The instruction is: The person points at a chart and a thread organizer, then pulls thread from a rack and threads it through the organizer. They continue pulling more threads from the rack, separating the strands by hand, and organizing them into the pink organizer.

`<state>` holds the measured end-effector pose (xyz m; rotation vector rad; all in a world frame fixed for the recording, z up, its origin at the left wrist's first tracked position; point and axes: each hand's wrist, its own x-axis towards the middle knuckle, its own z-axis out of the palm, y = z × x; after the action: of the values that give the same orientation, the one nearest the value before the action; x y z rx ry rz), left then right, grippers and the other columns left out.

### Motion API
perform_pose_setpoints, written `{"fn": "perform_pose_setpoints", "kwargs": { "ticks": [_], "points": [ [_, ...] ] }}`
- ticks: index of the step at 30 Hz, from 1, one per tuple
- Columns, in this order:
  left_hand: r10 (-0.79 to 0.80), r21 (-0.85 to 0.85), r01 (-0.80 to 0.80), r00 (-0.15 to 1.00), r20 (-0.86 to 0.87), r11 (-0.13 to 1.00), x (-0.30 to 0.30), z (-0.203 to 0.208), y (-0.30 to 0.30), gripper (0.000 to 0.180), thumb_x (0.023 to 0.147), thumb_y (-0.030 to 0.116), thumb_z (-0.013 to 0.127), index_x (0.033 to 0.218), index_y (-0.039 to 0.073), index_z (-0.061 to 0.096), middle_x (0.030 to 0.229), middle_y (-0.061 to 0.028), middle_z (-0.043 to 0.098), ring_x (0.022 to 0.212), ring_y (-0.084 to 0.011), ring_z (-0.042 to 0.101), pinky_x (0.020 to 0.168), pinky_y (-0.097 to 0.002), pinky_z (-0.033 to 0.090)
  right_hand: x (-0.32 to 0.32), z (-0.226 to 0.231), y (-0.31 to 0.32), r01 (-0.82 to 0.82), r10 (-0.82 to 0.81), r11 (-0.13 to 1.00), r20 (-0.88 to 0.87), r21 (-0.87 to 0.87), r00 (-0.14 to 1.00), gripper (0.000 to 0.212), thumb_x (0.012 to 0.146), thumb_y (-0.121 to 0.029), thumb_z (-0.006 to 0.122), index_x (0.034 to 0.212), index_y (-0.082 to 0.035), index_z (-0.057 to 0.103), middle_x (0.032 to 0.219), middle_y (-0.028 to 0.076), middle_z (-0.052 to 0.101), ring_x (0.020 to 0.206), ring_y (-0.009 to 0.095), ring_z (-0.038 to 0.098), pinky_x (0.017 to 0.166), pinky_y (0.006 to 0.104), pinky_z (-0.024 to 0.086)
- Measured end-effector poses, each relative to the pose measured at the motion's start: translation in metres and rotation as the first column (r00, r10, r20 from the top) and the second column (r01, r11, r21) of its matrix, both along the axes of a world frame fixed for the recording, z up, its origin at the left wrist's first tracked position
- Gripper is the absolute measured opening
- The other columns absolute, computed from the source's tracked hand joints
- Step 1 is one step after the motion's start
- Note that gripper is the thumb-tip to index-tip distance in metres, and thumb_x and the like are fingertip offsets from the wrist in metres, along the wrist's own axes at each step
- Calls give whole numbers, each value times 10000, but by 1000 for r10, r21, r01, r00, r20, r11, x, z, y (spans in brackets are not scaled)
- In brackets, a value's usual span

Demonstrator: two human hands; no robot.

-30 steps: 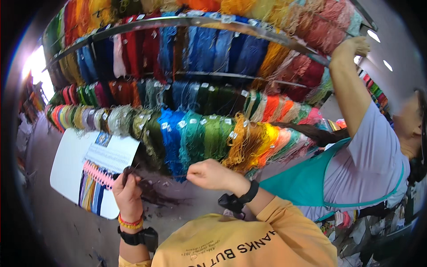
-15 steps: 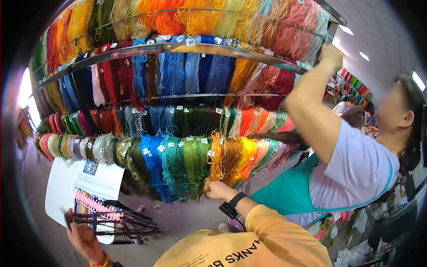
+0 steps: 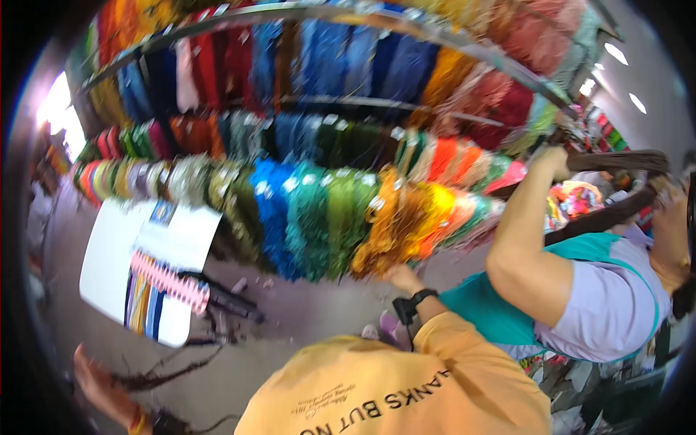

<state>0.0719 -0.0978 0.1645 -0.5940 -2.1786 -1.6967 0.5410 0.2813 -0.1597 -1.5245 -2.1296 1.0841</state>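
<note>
Head view: right hand [image 3: 401, 278] reaches into an orange yarn hank [image 3: 384, 225] on the hanging rack, fingers buried, grip not readable. Left hand [image 3: 98, 388], low and well apart, clamps dark thread strands [image 3: 170, 370] beside a white colour sample card [image 3: 116, 261]. A co-worker's arm [image 3: 518, 239] reaches up alongside

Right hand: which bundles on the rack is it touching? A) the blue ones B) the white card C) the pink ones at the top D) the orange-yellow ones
D: the right hand reaches up into the orange-yellow bundles on the lower rail, beside the green ones.
</note>
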Motion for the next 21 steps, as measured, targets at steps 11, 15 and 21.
{"fn": "perform_pose_setpoints", "kwargs": {
  "ticks": [11,15,21],
  "points": [
    [-778,-190,934,358,516,304,107,-69,119,123,735,66,526,806,-30,552,512,-57,454,464,-70,333,431,-246,320,-135,184,-40,-486,-26,692,-691,-534,722,171,830,-168,511,883,-15,567,743,16,571,535,34,473,477,150,366],
    [-764,-361,886,443,469,292,102,-90,131,189,748,156,577,702,-22,533,512,-112,403,456,-110,343,439,-278,333,-143,196,-44,-557,208,693,-612,-459,763,200,815,-180,527,909,-6,556,830,59,571,646,83,532,574,181,413],
    [-703,713,587,-315,637,384,91,-109,149,292,872,275,426,957,14,526,502,56,273,440,-57,260,418,-210,238,-158,198,-59,-472,239,462,407,751,882,189,715,-184,570,854,-56,581,977,84,540,785,241,553,675,337,429]
  ]
}}
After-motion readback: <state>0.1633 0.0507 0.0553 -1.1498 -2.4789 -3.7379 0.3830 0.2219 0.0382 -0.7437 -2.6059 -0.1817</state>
